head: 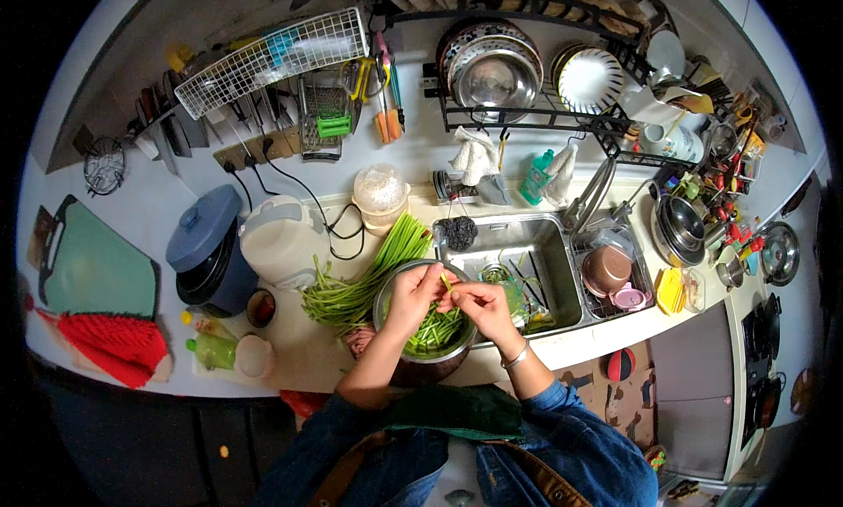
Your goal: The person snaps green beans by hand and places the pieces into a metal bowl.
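Over a metal bowl (380, 303), my left hand (413, 295) and my right hand (484, 307) are close together, pinching a short piece of green stem (446, 281) between their fingertips. Cut or snapped green stem pieces (435, 331) lie inside the bowl, partly hidden by my hands. Left of the bowl, a large bunch of long green stems (369, 276), which look like garlic scapes, is spread on the counter. A bracelet circles my right wrist.
The steel sink (546, 243) on the right holds scraps and dark sticks. A drying rack beside it bears a brown pot (606, 270). A white rice cooker (283, 237), a blue lidded pot (207, 227) and a small cup (261, 307) stand left. Cords trail behind the stems.
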`<state>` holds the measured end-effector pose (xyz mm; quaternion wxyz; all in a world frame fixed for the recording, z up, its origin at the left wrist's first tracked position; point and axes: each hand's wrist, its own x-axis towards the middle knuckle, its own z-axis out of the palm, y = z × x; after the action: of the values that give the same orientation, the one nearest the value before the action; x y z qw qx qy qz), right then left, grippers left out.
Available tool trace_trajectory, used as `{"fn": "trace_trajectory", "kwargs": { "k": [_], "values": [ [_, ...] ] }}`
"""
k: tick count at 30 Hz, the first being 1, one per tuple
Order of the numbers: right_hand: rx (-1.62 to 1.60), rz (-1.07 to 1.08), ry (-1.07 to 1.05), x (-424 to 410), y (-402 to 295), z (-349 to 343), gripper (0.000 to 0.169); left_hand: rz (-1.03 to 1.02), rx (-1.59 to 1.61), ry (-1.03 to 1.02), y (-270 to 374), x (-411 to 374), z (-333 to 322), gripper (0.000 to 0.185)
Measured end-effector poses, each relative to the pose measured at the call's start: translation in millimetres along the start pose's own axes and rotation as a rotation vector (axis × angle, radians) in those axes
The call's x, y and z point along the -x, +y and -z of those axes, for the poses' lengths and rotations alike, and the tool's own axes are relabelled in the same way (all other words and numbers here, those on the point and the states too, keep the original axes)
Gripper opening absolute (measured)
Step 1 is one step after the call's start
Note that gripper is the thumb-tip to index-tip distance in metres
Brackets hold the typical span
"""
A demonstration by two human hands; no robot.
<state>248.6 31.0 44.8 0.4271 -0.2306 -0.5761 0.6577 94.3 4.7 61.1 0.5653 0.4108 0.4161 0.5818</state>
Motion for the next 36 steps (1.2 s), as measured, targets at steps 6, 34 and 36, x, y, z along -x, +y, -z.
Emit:
{"fn": "trace_trajectory", "kwargs": {
  "k": [6, 34, 36],
  "values": [
    [0.108, 0.107, 0.043, 2.0, -4.9, 0.1, 0.013, -0.076, -0.163, -0.041, 2.8, 0.9, -5.6, 0.025],
    [-0.181, 0.101, -0.310, 34.5, -35.4, 18.0, 0.011, -0.296, -0.273, 0.224, -13.2, -33.6, 35.2, 0.019],
    [-0.176, 0.161, -0.302, 37.0, -40.8, 18.6, 0.011, -0.324, -0.372, 0.236, -14.5, -36.7, 48.3, 0.022]
  ]
}}
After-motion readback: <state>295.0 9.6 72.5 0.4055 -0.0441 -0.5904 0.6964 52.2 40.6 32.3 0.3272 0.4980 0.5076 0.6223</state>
